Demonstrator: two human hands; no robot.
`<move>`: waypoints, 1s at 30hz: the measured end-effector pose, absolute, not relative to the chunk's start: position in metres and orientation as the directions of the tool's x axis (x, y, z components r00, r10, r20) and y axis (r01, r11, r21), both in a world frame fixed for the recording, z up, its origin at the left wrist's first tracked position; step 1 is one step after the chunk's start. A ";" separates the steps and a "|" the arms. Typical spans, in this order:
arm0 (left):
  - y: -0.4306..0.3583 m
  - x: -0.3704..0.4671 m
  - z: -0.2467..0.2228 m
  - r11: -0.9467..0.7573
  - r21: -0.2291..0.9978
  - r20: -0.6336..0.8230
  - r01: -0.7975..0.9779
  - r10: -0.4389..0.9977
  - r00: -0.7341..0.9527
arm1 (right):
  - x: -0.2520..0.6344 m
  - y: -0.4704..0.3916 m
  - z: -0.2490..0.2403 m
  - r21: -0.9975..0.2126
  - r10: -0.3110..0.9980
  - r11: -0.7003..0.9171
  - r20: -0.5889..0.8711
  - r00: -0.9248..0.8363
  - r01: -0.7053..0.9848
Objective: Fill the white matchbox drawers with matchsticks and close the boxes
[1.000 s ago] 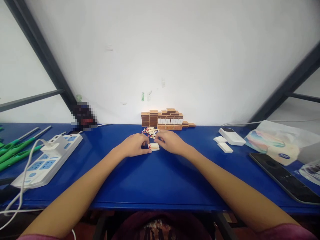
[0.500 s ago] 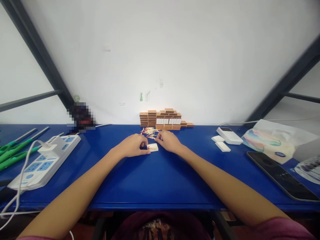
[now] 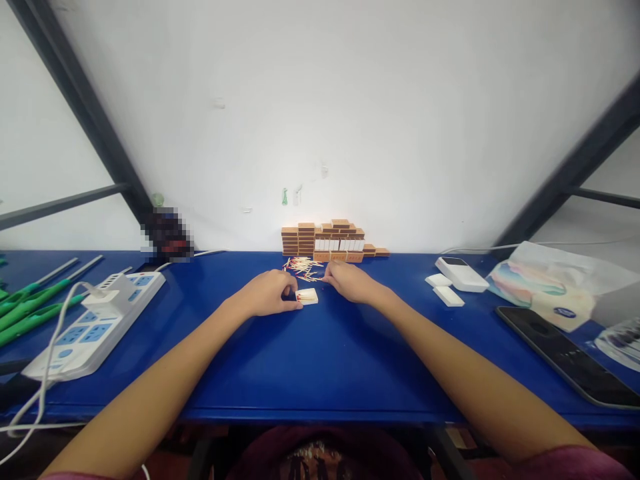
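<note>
My left hand (image 3: pixel 270 292) is closed on the left end of a small white matchbox tray (image 3: pixel 313 299) that rests on the blue table. A few red-tipped matches (image 3: pixel 304 297) lie inside the tray. Behind it is a loose pile of matches (image 3: pixel 303 265). At the right edge of this pile, my right hand (image 3: pixel 353 283) has its thumb and fingers pinched together on a match whose end points at the pile. The fingertips partly hide that match.
Stacked brown matchboxes (image 3: pixel 305 241) stand against the wall, with white trays (image 3: pixel 340 245) among them. A power strip (image 3: pixel 95 333) and green-handled tools (image 3: pixel 35 303) lie left. On the right are a white device (image 3: pixel 463 275), a tissue pack (image 3: pixel 543 283) and a phone (image 3: pixel 565 357).
My right hand has shifted a little to the right, away from the tray, along the pile's edge. My left hand keeps its hold on the tray. The view has moved slightly.
</note>
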State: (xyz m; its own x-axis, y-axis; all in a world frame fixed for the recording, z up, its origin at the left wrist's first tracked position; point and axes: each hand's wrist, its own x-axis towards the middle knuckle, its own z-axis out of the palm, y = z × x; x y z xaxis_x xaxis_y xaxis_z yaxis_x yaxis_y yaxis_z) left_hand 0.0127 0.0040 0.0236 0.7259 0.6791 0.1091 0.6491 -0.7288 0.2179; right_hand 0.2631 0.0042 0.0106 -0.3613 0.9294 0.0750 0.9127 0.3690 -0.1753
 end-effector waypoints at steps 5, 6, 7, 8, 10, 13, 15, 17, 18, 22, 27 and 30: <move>0.003 0.012 0.025 -0.733 0.195 0.117 0.652 0.677 0.726 | 0.258 -0.006 0.021 -0.182 0.864 0.503 0.117 -0.489 0.845; 0.003 0.012 0.025 -0.732 0.193 0.118 0.653 0.678 0.725 | 0.255 -0.009 0.022 -0.173 0.854 0.520 0.117 -0.506 0.837; 0.003 0.012 0.024 -0.732 0.191 0.118 0.654 0.679 0.725 | 0.251 -0.012 0.023 -0.158 0.846 0.532 0.115 -0.520 0.832; 0.004 0.012 0.024 -0.733 0.188 0.117 0.653 0.677 0.726 | 0.248 -0.015 0.022 -0.142 0.842 0.539 0.110 -0.527 0.831; 0.005 0.012 0.022 -0.739 0.184 0.118 0.648 0.672 0.732 | 0.241 -0.018 0.021 -0.117 0.843 0.537 0.106 -0.527 0.835; 0.005 0.012 0.021 -0.744 0.187 0.121 0.642 0.665 0.737 | 0.237 -0.019 0.018 -0.115 0.837 0.546 0.113 -0.536 0.829; 0.005 0.012 0.021 -0.742 0.189 0.126 0.644 0.668 0.733 | 0.237 -0.017 0.017 -0.136 0.827 0.561 0.129 -0.547 0.816; 0.004 0.013 0.022 -0.743 0.188 0.126 0.643 0.667 0.734 | 0.239 -0.016 0.016 -0.174 0.820 0.571 0.164 -0.548 0.802; 0.003 0.013 0.022 -0.745 0.188 0.125 0.640 0.664 0.737 | 0.239 -0.016 0.016 -0.195 0.817 0.575 0.187 -0.546 0.794; 0.003 0.013 0.022 -0.749 0.177 0.123 0.638 0.660 0.741 | 0.236 -0.018 0.014 -0.264 0.796 0.604 0.229 -0.560 0.752; 0.003 0.013 0.023 -0.741 0.185 0.122 0.645 0.669 0.733 | 0.238 -0.012 0.009 -0.307 0.781 0.622 0.308 -0.543 0.720; 0.001 0.013 0.026 -0.729 0.198 0.107 0.655 0.680 0.725 | 0.245 -0.002 0.004 -0.344 0.840 0.525 0.356 -0.409 0.779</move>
